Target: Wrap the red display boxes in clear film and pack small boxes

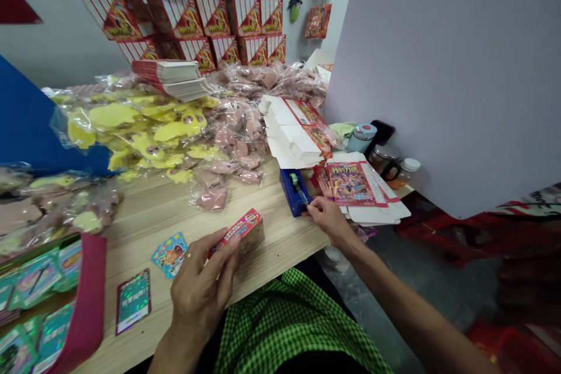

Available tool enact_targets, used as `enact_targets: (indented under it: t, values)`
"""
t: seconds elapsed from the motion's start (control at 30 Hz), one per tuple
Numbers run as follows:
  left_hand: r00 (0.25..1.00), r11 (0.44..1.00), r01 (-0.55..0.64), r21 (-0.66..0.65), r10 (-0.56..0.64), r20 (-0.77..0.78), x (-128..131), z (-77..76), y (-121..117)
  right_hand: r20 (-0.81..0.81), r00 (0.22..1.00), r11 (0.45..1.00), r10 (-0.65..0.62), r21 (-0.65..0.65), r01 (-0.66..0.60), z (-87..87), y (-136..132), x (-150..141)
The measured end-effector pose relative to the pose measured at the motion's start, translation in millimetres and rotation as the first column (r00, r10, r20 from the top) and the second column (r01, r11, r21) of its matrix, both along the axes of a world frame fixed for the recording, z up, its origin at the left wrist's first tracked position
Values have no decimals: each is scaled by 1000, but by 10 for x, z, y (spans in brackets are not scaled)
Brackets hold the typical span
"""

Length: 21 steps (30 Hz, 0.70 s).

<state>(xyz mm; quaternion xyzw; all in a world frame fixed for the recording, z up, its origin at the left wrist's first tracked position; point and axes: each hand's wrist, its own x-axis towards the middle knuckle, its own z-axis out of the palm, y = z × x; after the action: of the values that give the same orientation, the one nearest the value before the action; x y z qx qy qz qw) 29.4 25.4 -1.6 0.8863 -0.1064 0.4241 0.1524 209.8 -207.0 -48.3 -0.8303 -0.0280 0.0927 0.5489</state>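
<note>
My left hand (pixel 204 277) is closed around a small red card box (pixel 252 231), which it holds tilted just over the table near the front edge. To the right, my right hand (pixel 326 216) pinches the end of the clear tape (pixel 302 191) at the front of a blue tape dispenser (pixel 291 193). Left of my left hand lie a few blue cards (pixel 170 252) and one green holographic card (pixel 134 301).
A magenta bin (pixel 94 280) with green cards stands at the left. Bagged yellow (pixel 153 128) and pink plush shapes (pixel 239 128) pile up behind. Flattened cartons (pixel 289 134) and printed sheets (pixel 353 184) lie right, near a blue-lidded cup (pixel 362 137). Stacked boxes (pixel 210 14) line the wall.
</note>
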Motion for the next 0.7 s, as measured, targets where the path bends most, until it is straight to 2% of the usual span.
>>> enact_targets:
  t: [0.1,0.2,0.33,0.4,0.47,0.53,0.6,0.7]
  values:
    - [1000,1000,-12,-7,12,5,4,2,0,101,995,999,-18,-49,23,-173,-29,-33]
    - [1000,1000,-23,-3,23,20,8,-9,-11,197,980,996,0,-92,19,-171,-92,-73]
    - [1000,1000,-13,-22,13,13,-2,-14,-59,338,938,992,73,-122,-33,125,-143,-285]
    - [1000,999,6,-40,-5,22,-8,-7,-82,364,914,982,177,-120,-143,323,-98,-456]
    - [999,999,12,-48,-10,30,-9,7,-94,326,878,934,350,-54,-352,498,6,-625]
    - [999,999,0,-43,1,32,-7,25,-98,264,827,837,496,107,-536,627,154,-762]
    - [1000,999,-1,-44,3,30,-8,43,-101,213,796,749,566,271,-605,712,313,-848]
    - [1000,998,3,-69,-1,28,-24,64,-113,159,755,675,636,359,-645,786,503,-894]
